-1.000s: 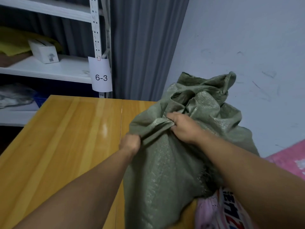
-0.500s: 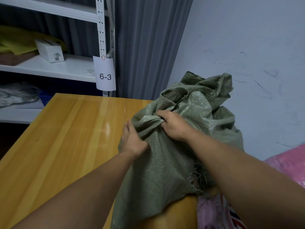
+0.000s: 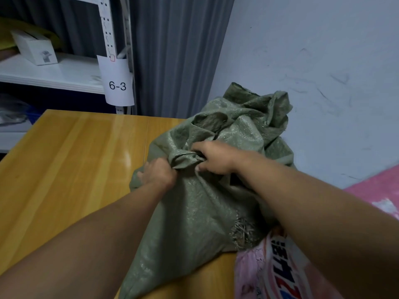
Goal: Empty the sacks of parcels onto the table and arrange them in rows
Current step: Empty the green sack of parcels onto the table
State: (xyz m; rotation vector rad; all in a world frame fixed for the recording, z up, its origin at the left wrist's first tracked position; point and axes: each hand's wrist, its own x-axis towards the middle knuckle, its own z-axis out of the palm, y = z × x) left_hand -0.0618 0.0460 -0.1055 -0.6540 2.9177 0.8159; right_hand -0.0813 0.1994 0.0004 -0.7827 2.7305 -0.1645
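A green woven sack (image 3: 207, 212) lies bunched on the right part of the wooden table (image 3: 71, 169), its crumpled end against the wall. My left hand (image 3: 158, 174) grips a fold at the sack's left side. My right hand (image 3: 216, 157) clutches a gathered ridge of the fabric just to the right of it. No parcels show; the sack hides whatever is inside. A frayed patch sits low on the sack's right side.
A pink printed sack (image 3: 278, 270) lies at the table's right front corner, and pink material (image 3: 380, 190) at the far right. Behind the table stand a white shelf rack (image 3: 54, 74) with a small white box (image 3: 35, 48), a "6-3" label (image 3: 117, 83), and a grey curtain (image 3: 172, 55).
My left hand went from resting flat on the sack to closing on a fold. Both hands and the bunched fabric shifted slightly toward the table's middle; the sack sits lower.
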